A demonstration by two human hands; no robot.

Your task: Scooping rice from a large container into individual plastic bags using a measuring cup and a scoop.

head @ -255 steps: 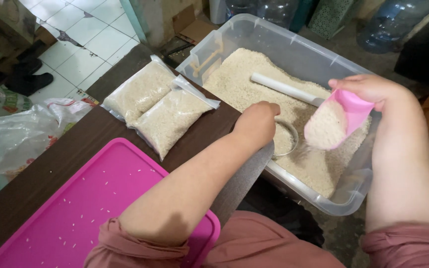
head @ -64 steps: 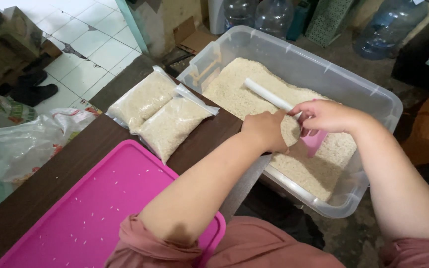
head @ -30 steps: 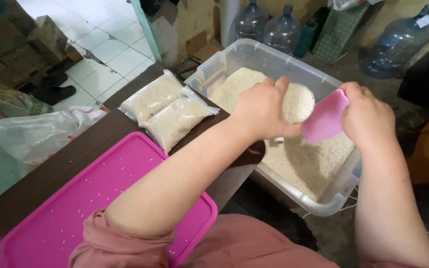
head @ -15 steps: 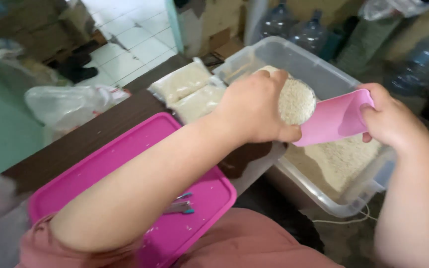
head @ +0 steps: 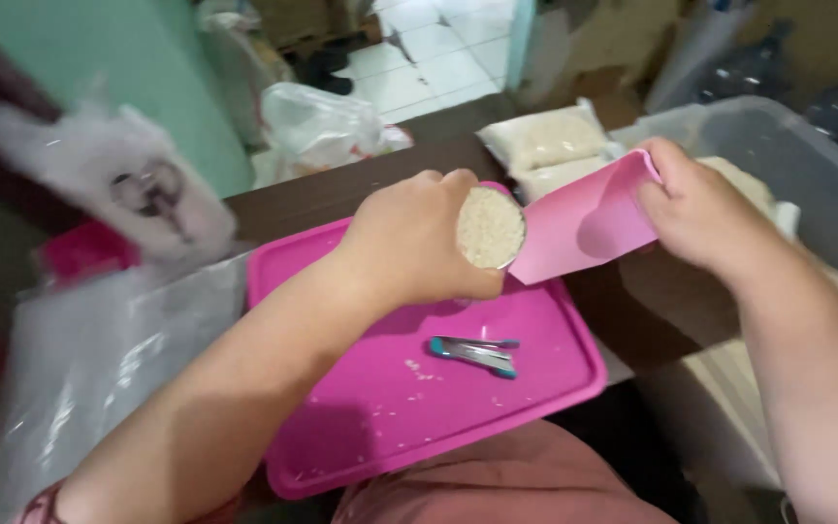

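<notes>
Two hands now over the pink tray, away from the bin.
Left hand closed round rice-filled cup; right hand grips pink scoop, levelled against it.

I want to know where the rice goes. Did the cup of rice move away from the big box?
Yes. The rice cup in the left hand now hangs over the pink tray, not the clear tub.

rice-filled cup and pink scoop now over pink tray
</notes>
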